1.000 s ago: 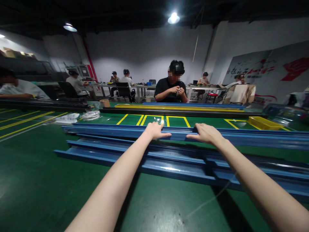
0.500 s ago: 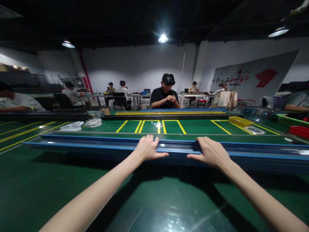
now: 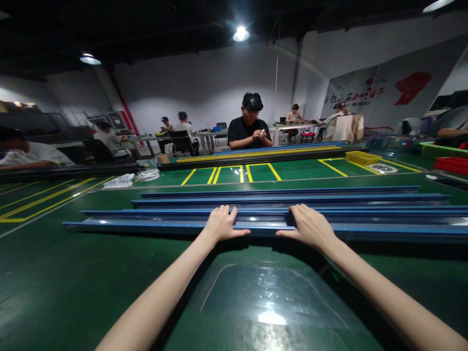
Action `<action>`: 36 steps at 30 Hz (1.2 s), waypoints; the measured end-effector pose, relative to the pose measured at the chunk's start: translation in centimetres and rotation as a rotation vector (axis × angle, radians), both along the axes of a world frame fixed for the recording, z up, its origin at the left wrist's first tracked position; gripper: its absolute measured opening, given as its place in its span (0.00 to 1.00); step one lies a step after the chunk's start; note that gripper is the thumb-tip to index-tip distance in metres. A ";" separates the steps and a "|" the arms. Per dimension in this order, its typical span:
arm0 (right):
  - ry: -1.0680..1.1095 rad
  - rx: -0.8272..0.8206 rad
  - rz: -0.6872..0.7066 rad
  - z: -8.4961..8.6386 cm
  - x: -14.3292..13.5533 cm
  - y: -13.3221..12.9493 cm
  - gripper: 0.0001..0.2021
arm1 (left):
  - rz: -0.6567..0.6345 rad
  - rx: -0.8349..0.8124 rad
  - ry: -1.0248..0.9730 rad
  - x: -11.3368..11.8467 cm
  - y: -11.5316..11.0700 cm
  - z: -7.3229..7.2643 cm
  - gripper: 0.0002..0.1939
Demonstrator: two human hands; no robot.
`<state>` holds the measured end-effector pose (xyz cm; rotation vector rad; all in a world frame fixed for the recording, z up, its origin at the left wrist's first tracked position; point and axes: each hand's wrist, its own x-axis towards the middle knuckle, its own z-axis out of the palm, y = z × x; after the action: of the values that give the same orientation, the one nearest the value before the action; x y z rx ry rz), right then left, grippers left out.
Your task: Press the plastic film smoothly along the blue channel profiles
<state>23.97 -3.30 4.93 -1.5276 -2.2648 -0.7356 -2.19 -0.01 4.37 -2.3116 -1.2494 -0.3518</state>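
A long blue channel rail [image 3: 261,222] lies crosswise before me, just above or on the green table [image 3: 58,282]; which one I cannot tell. My left hand [image 3: 221,225] grips it left of its middle, thumb along the near edge and fingers over the far side. A short way to the right, my right hand [image 3: 312,228] holds the same rail in a matching grip. Just beyond it are more blue rails [image 3: 278,200], running roughly parallel. Close to my forearms, a clear sheet [image 3: 270,287] on the table reflects a lamp.
Yellow tape lines [image 3: 256,166] mark the table farther off. A yellow tray [image 3: 361,158] stands at the back right, with a red bin [image 3: 451,165] at the right edge. Coiled white cable [image 3: 148,174] sits at the back left. A co-worker [image 3: 250,129] sits opposite.
The held rail has come down toward the table, uncovering other blue rails behind it. Both hands keep their grip. My view has tilted downward.
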 end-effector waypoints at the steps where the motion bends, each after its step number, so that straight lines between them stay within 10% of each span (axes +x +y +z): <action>1: -0.002 -0.004 -0.003 -0.2 0.0 0.0 0.31 | 0.001 -0.005 0.003 0.0 -0.1 -0.1 0.41; 22: 0.010 -0.187 0.009 -2.7 0.1 0.8 0.31 | 0.024 -0.065 -0.041 0.1 0.2 -2.2 0.40; 36: -0.029 -0.115 -0.067 -2.8 9.2 -0.2 0.21 | 0.035 -0.019 0.003 -5.2 1.0 -2.4 0.30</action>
<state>33.18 -3.46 2.11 -1.6622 -2.3236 -0.6592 -7.41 1.00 1.95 -2.3021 -1.2959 -0.3257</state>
